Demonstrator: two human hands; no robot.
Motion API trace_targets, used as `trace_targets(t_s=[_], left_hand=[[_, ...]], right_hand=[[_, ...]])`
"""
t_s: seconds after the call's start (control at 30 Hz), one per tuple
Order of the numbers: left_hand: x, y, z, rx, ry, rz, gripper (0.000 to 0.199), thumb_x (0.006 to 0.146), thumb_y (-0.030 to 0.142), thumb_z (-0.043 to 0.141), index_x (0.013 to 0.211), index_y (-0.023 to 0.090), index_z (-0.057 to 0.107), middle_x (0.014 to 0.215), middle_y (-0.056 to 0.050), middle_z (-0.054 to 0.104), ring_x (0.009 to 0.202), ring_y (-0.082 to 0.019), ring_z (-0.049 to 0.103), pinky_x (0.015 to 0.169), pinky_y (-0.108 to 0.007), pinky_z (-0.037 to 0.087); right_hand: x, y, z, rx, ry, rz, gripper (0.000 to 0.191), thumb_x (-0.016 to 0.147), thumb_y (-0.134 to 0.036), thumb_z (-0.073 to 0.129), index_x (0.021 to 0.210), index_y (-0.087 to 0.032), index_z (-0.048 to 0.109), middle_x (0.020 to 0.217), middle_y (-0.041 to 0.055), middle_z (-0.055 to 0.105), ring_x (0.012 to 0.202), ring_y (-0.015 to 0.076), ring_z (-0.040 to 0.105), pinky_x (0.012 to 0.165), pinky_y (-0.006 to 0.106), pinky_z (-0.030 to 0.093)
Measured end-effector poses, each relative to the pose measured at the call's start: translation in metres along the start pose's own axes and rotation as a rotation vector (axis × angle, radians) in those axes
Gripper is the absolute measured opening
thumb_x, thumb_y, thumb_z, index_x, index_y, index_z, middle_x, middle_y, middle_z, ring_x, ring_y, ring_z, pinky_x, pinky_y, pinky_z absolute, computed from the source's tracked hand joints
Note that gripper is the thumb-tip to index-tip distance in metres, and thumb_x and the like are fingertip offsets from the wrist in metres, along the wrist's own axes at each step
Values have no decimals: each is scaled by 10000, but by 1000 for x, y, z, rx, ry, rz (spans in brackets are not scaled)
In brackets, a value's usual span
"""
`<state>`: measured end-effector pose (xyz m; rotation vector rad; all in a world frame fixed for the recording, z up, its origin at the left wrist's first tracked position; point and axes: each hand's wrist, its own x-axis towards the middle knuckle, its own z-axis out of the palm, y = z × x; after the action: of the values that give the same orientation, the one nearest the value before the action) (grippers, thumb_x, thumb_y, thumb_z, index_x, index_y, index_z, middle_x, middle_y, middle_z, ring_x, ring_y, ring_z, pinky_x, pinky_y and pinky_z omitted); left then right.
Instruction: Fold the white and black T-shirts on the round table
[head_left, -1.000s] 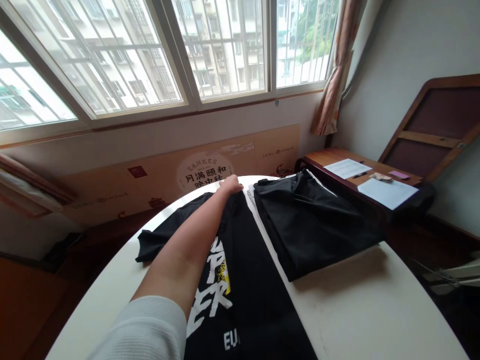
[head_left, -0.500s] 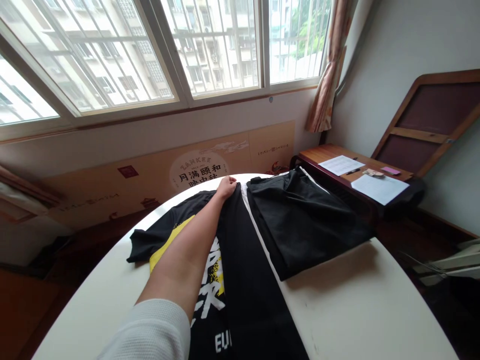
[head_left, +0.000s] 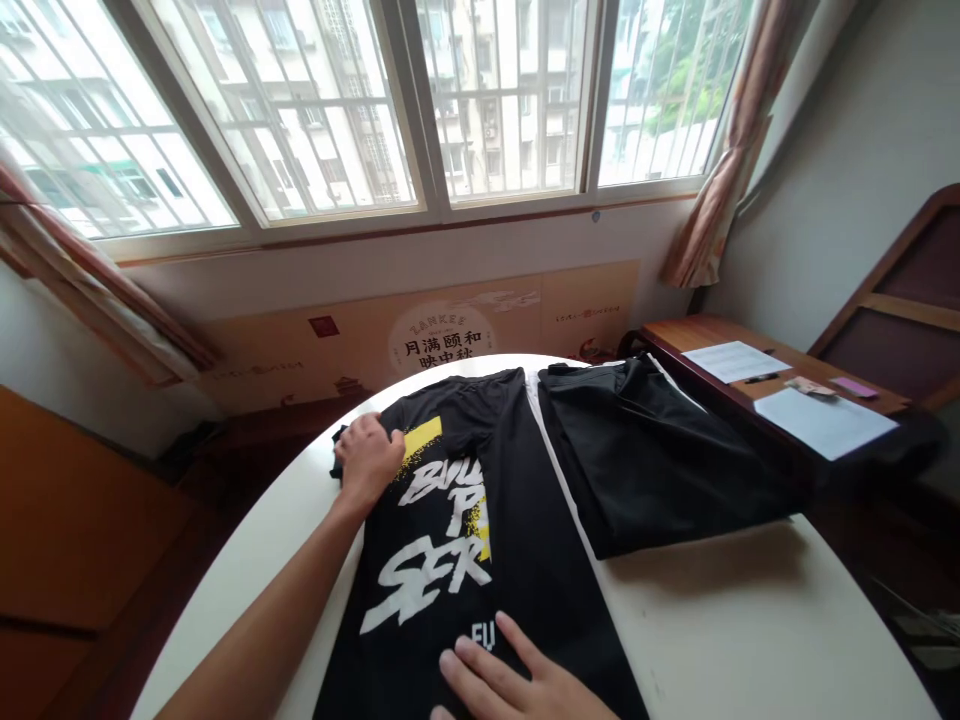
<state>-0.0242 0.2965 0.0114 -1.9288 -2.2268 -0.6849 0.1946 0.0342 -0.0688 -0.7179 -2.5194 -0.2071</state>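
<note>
Black T-shirt (head_left: 457, 520) with white and yellow print lies flat on a round white worktop (head_left: 697, 620), centre of frame. Left hand (head_left: 366, 462) sits on the shirt's left edge, beside the sleeve (head_left: 337, 465). Its fingers (head_left: 379, 445) are pressed together and curled over the cloth; pinching or not, cannot tell. Right hand (head_left: 517, 680) is at the bottom of the shirt, bottom centre, fingers (head_left: 480, 665) spread flat on the cloth. Folded black garment (head_left: 645, 460) lies just right of the shirt. Upper right: wooden desk (head_left: 697, 335) carrying two paper sheets (head_left: 825, 422) and a pen (head_left: 761, 378).
</note>
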Motion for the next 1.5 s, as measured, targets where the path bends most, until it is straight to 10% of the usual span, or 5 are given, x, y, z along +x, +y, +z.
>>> trace_targets(t_s=[0.2,0.47,0.77,1.13,1.5], left_hand=[[-11,-69,-13,-34,-95,-246,658,903,495,585,1397,76,472,1378,-296,605,1302,-475,550,1069,-586,415],[-15,-72,-13,-435,-39,-195,544,865,226,614,1386,177,463,1221,-182,698,1178,-346,669,1056,-500,485],[-13,-34,-38,-1400,13,-513,500,828,133,694,1280,165,484,1063,-95,683,958,-197,722,931,-359,597],[-28,3,-71,-1104,39,53,308,844,257,636,1144,183,646,1184,-118,712,1096,-272,711,914,-406,617],[-78,54,-18,-963,-488,456,600,996,327,491,1578,193,438,1574,-109,538,1281,-216,660,1130,-363,509]], right_hand=[[-6,4,-18,88,-143,-49,423,1108,-324,477,1522,-237,476,1551,131,560,1430,269,539,1188,473,435],[17,28,-88,393,-197,417,485,976,-300,624,1452,-216,592,1564,140,534,1458,300,476,1204,464,422],[14,35,-80,373,-370,420,660,1031,-389,538,1650,-248,358,1718,83,299,1594,316,249,1300,606,171],[11,27,-79,395,-408,298,792,895,-561,689,1592,-260,463,1639,106,459,1474,394,444,1213,565,326],[3,32,-47,216,-314,137,386,1067,-351,501,1442,-289,569,1529,29,603,1251,282,604,1008,396,465]])
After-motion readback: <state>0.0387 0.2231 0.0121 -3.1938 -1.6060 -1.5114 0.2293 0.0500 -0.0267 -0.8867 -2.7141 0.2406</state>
